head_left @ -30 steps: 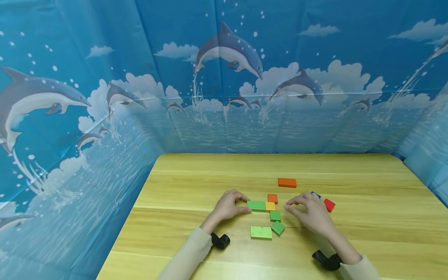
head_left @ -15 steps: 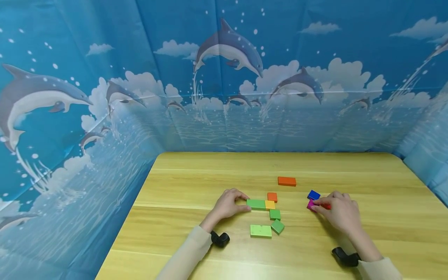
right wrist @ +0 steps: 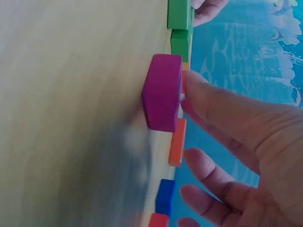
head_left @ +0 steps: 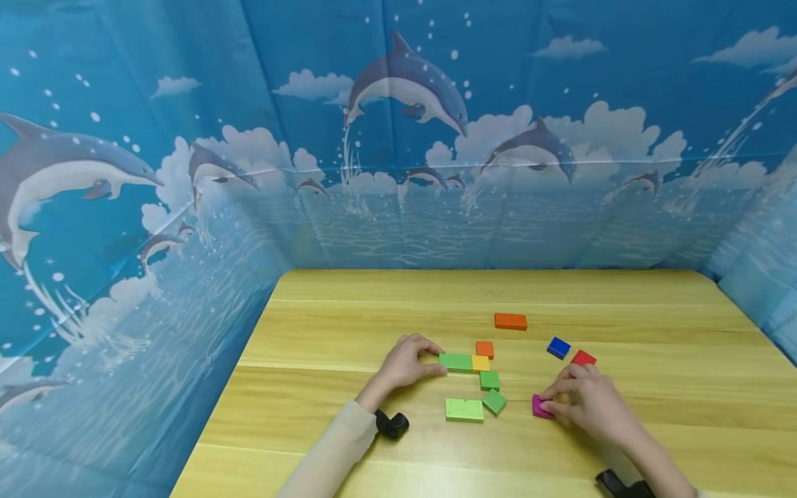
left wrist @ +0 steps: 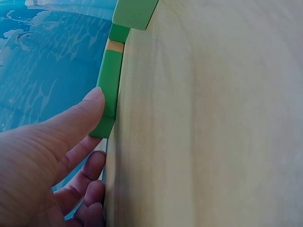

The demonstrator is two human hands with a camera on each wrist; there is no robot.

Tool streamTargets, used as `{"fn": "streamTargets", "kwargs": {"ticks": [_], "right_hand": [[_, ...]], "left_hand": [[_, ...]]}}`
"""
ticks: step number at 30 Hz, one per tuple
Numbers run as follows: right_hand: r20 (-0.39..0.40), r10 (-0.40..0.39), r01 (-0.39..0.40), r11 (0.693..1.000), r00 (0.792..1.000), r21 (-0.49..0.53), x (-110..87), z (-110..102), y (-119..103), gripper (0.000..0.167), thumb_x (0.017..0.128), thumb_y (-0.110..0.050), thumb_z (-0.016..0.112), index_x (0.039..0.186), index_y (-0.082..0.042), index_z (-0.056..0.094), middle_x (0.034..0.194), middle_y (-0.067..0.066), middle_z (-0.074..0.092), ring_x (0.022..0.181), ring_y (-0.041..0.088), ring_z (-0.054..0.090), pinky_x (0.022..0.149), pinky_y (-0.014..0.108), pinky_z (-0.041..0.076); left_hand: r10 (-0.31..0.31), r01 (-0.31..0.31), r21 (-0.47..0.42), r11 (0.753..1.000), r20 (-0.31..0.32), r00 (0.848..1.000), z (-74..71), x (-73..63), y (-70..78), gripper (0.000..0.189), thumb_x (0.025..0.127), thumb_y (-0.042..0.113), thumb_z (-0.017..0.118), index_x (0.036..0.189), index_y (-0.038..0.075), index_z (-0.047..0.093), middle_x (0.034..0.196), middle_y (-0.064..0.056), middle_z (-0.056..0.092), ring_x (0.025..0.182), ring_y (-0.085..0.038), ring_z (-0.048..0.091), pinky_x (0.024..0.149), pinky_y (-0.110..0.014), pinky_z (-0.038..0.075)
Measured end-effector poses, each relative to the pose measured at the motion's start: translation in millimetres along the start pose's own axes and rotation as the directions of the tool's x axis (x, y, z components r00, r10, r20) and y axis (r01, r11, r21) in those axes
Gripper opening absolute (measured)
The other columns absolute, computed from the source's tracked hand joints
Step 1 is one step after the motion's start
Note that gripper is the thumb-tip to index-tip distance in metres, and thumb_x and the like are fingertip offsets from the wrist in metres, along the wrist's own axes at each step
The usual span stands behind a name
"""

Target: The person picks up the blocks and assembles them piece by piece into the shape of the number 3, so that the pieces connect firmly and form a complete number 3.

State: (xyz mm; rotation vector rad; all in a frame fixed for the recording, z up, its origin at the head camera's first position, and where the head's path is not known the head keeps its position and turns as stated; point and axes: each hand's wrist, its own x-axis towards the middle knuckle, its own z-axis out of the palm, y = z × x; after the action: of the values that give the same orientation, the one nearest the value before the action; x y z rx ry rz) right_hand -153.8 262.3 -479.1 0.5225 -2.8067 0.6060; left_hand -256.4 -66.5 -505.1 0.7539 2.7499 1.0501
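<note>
At the left end of a long green block (head_left: 456,363) my left hand (head_left: 406,363) pinches with thumb and index finger; the thumb lies along the side of that block in the left wrist view. A small yellow-orange block (head_left: 480,364) meets its right end. My right hand (head_left: 585,398) holds a purple block (head_left: 540,408) by thumb and index finger, low over the table at the right. The other right fingers are loosely bent in the right wrist view. Beyond the hand lie a red block (head_left: 584,357) and a blue block (head_left: 558,348).
A small orange-red block (head_left: 484,349) and a longer one (head_left: 510,321) lie farther back on the wooden table (head_left: 349,297). Two small green blocks, one square-on (head_left: 489,380) and one turned (head_left: 495,402), sit near a light green block (head_left: 463,410). A dolphin-print curtain (head_left: 398,221) surrounds the table.
My right hand has gone right to the purple block, then drawn it toward me and slightly left, away from the blue and red blocks. The left hand stays on the long green block.
</note>
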Motion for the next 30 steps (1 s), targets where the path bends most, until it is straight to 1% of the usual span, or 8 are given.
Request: {"fn": "streamTargets", "kwargs": {"ticks": [3,5,9,12,17,24,27,30], "right_hand": [[0.080,0.063,-0.067,0.997,0.995,0.047,-0.1,0.4,-3.3,0.020,0.070,-0.027,0.084,0.086,-0.025,0.071,0.085,-0.011,0.054,0.082,0.015,0.048,0.071,0.040,0.039],[0.136,0.076,-0.087,0.994,0.988,0.073,0.4,-0.3,-5.1,0.022,0.072,-0.028,0.083,0.090,-0.024,0.071,0.086,-0.010,0.055,0.083,0.015,0.049,0.071,0.040,0.041],[0.257,0.009,-0.043,0.991,0.966,0.129,0.9,-3.4,-13.0,0.019,0.073,-0.038,0.080,0.088,-0.028,0.072,0.085,-0.015,0.054,0.081,0.012,0.047,0.068,0.034,0.040],[0.304,-0.105,0.055,0.984,0.947,0.168,0.8,-3.1,-24.3,0.019,0.072,-0.045,0.078,0.084,-0.032,0.072,0.085,-0.020,0.051,0.082,0.009,0.043,0.069,0.033,0.038],[0.306,-0.282,0.216,0.948,0.909,0.232,2.2,7.9,-56.1,0.019,0.070,-0.047,0.078,0.083,-0.034,0.071,0.083,-0.022,0.047,0.080,0.005,0.037,0.069,0.032,0.034],[0.290,-0.415,0.347,0.902,0.862,0.259,17.1,32.8,-106.0,0.022,0.073,-0.055,0.071,0.083,-0.036,0.071,0.080,-0.021,0.042,0.079,0.004,0.033,0.072,0.029,0.030],[0.261,-0.462,0.410,0.883,0.848,0.230,27.2,41.3,-120.1,0.025,0.070,-0.058,0.070,0.082,-0.036,0.072,0.080,-0.020,0.039,0.077,0.003,0.031,0.071,0.027,0.025],[0.265,-0.470,0.431,0.881,0.842,0.196,39.1,47.7,-129.1,0.026,0.068,-0.058,0.071,0.082,-0.036,0.074,0.081,-0.019,0.038,0.078,0.004,0.030,0.071,0.027,0.023]], "left_hand": [[-0.002,0.002,0.002,1.000,0.003,1.000,0.1,0.0,0.3,0.033,0.078,0.042,0.077,0.105,0.024,0.072,0.097,0.011,0.058,0.084,-0.011,0.044,0.074,-0.027,0.038],[-0.002,0.002,0.006,1.000,0.004,1.000,0.1,-0.2,0.6,0.033,0.078,0.042,0.077,0.105,0.024,0.072,0.097,0.011,0.058,0.084,-0.011,0.044,0.074,-0.027,0.037],[-0.002,0.002,0.012,1.000,0.006,1.000,0.2,-0.3,0.8,0.033,0.079,0.042,0.076,0.106,0.024,0.072,0.097,0.011,0.058,0.083,-0.011,0.044,0.074,-0.027,0.037],[-0.002,0.002,0.011,1.000,0.006,1.000,0.3,-0.4,0.2,0.033,0.079,0.041,0.077,0.106,0.024,0.072,0.096,0.010,0.058,0.083,-0.011,0.043,0.074,-0.028,0.037],[0.002,-0.002,0.014,1.000,0.004,1.000,0.2,-0.7,-1.0,0.032,0.079,0.041,0.077,0.106,0.024,0.072,0.097,0.011,0.058,0.084,-0.010,0.044,0.074,-0.028,0.038],[0.015,-0.015,0.021,1.000,-0.001,1.000,-1.0,-0.2,-1.4,0.033,0.078,0.043,0.076,0.105,0.024,0.072,0.096,0.011,0.058,0.083,-0.009,0.044,0.073,-0.026,0.038],[0.013,-0.013,0.028,1.000,-0.001,1.000,-1.3,-0.2,-1.0,0.033,0.079,0.044,0.076,0.105,0.024,0.072,0.096,0.011,0.058,0.083,-0.009,0.044,0.073,-0.026,0.037],[0.011,-0.011,0.035,0.999,-0.003,1.000,-1.3,0.6,-1.5,0.033,0.079,0.044,0.075,0.105,0.024,0.072,0.096,0.012,0.058,0.084,-0.009,0.045,0.074,-0.026,0.038]]}}
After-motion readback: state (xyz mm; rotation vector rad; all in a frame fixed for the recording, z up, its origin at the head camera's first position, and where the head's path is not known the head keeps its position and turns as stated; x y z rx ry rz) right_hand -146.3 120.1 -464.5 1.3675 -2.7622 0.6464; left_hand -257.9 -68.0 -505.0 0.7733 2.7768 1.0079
